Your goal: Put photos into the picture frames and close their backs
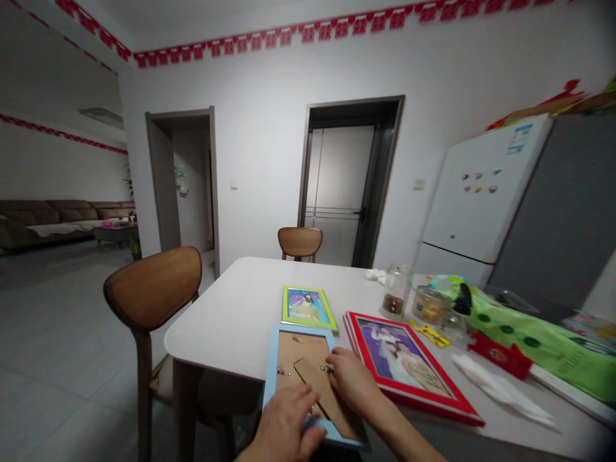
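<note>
A light-blue picture frame [274,359] lies back side up at the near table edge, its lower end toward me. Its brown backing board [303,350] carries a slanted stand flap [320,391] and small metal clips [283,371]. At the right edge, the bent fingers of my right hand [353,378] close on the frame beside a clip. My left hand [289,417] grips the near left part, fingers over the backing and thumb by the lower rim, slightly blurred. Just beyond lies a lime-green framed picture [307,306], face up. Red framed pictures [409,362] are stacked to the right.
On the white table [231,314] stand a glass jar [394,295] and a clear food container [430,304]. A green bag [543,340], a red packet [500,354] and a crumpled white tissue [505,388] lie at the right. Wooden chairs [156,289] stand left and behind.
</note>
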Demonstrator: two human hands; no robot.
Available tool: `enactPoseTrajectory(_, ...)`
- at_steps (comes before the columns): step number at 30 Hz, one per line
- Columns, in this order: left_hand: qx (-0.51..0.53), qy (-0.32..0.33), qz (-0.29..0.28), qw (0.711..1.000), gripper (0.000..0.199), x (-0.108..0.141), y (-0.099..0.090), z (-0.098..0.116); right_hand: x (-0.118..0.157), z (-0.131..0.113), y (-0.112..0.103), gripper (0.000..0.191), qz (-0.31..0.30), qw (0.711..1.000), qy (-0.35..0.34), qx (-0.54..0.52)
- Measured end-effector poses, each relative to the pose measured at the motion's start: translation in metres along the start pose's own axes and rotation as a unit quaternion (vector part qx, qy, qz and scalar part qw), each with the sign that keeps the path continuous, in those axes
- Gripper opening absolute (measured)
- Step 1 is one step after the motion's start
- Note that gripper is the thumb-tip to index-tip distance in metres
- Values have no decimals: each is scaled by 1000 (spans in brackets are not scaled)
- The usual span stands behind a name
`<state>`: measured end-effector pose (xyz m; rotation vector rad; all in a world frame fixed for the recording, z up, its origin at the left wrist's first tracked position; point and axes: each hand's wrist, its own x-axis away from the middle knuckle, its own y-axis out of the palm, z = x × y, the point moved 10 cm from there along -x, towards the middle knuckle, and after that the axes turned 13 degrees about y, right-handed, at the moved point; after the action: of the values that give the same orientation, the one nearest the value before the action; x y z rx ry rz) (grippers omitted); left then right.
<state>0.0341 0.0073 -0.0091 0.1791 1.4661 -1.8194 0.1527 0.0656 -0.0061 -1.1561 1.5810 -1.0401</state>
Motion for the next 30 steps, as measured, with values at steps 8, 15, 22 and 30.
enactPoseTrajectory(8,97,-200,93,970,54,22,-18,-82,-13,8,9,26,7,1000,24,6)
enactPoseTrajectory(15,100,-246,80,961,66,27,-11,-92,2,-24,1,27,27,998,-19,-53)
enactPoseTrajectory(22,49,-245,28,968,62,23,-9,-91,2,-85,22,22,-3,996,-72,-56)
enactPoseTrajectory(30,46,-238,40,969,62,23,-11,-90,-1,-80,17,24,-26,988,-99,-115)
